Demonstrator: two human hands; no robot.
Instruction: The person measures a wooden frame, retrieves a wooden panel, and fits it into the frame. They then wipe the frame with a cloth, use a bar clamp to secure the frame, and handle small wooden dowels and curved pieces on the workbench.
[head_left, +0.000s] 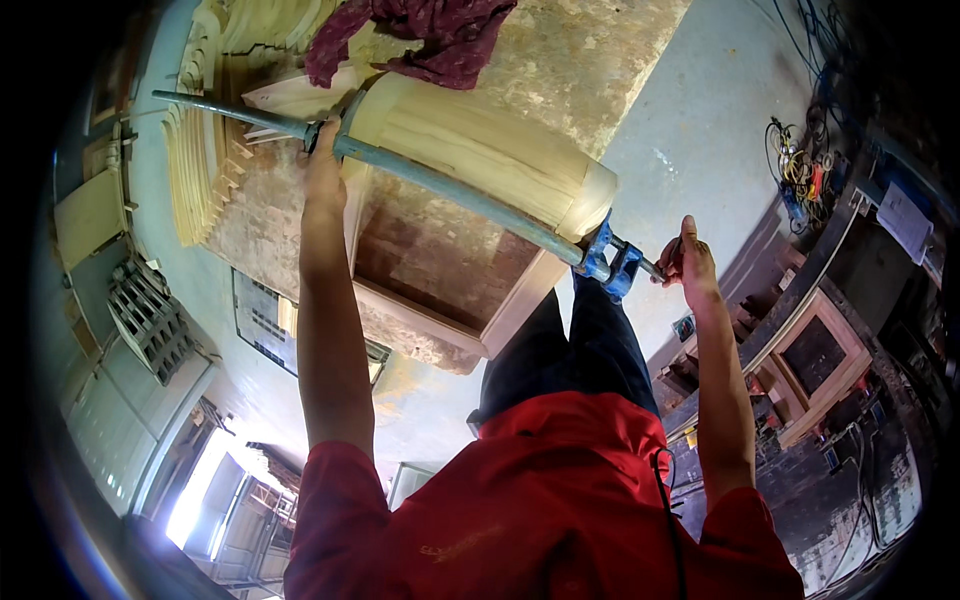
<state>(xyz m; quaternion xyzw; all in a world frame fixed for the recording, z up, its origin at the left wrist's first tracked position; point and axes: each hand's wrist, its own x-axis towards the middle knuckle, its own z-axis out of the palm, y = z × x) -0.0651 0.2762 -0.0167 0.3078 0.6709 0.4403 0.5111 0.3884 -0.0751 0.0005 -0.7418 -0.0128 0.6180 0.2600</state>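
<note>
Long clamp [601, 253] is held in both hands across a curved wooden frame [480, 140]

The bar [440, 184] is gripped by the left hand [324, 168] and the screw end [650, 268] by the fingers of the right hand [692, 262], with the frame lying between the two grips on a stained table [570, 60]; beyond the left grip, a dark red cloth [455, 45] is seen crumpled

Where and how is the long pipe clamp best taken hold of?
Probably around the middle of the pipe clamp's bare bar, from above: it passes over the wooden frame with that stretch exposed, and its slim round shape suits wrapped fingers. The blue head is bulkier, and the right hand occupies the screw end beside it.
</note>
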